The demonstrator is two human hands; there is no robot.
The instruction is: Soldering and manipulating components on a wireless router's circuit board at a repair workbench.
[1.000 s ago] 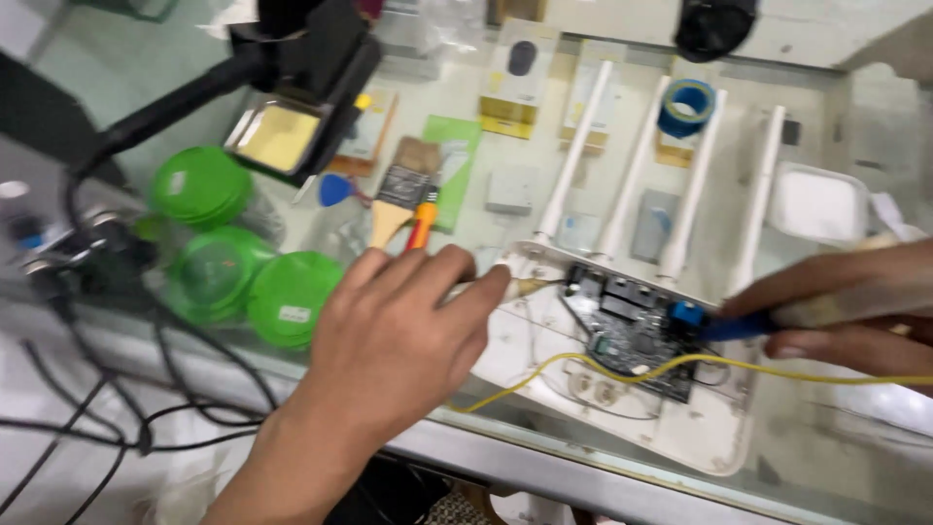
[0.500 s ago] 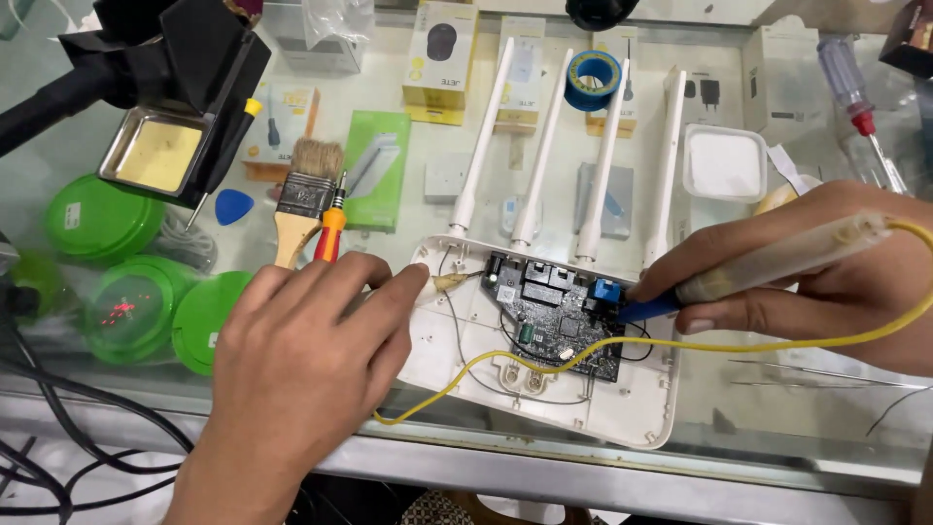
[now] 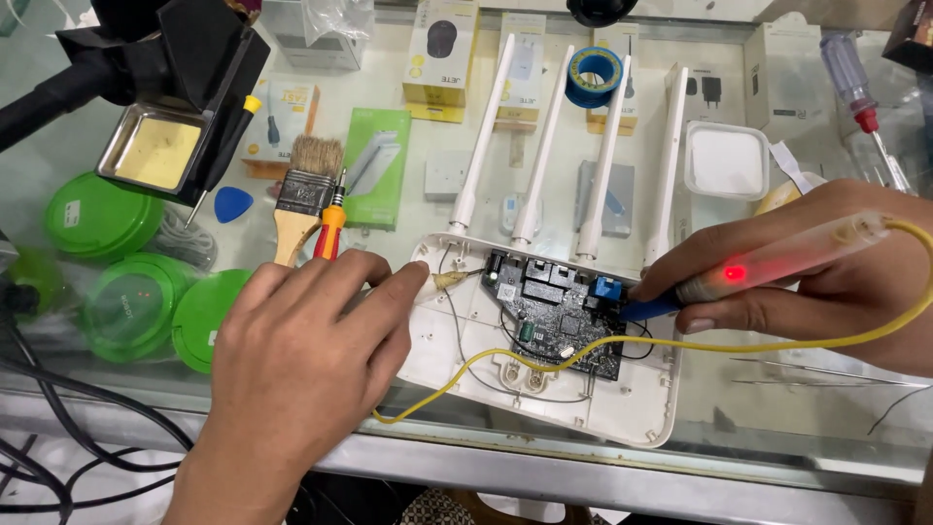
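Pinching a thin metal probe tip (image 3: 455, 280) between thumb and forefinger, the left hand (image 3: 301, 360) rests on the desk (image 3: 758, 428) at the near-left corner of the opened white router (image 3: 544, 340), its grip clenched on the tip, which touches the upper-left edge of the circuit board (image 3: 559, 316) inside the router. The right hand (image 3: 826, 277) comes in from the router's right side, its grip grasping a translucent pen-shaped tester (image 3: 777, 262) with a red light glowing in its body; the tester's blue nose meets the blue connector (image 3: 607, 289) at the board's right edge. A yellow wire (image 3: 544, 362) runs from the tester's rear end, sweeps across the near side of the router over the board, and ends just by the left hand. The router lies open, face up, near the front edge of the desk, with four white antennas (image 3: 539, 146) pointing away from the person.

Left of the router lie a paint brush (image 3: 303, 199) and an orange-handled screwdriver (image 3: 330, 228), side by side, with a blue pick (image 3: 233, 203) further left. Green round lids (image 3: 131, 282) sit beyond those, at the desk's left end. Behind the router's antennas stands a blue tape roll (image 3: 595, 76), and to the right of the antennas a white square box (image 3: 727, 160).
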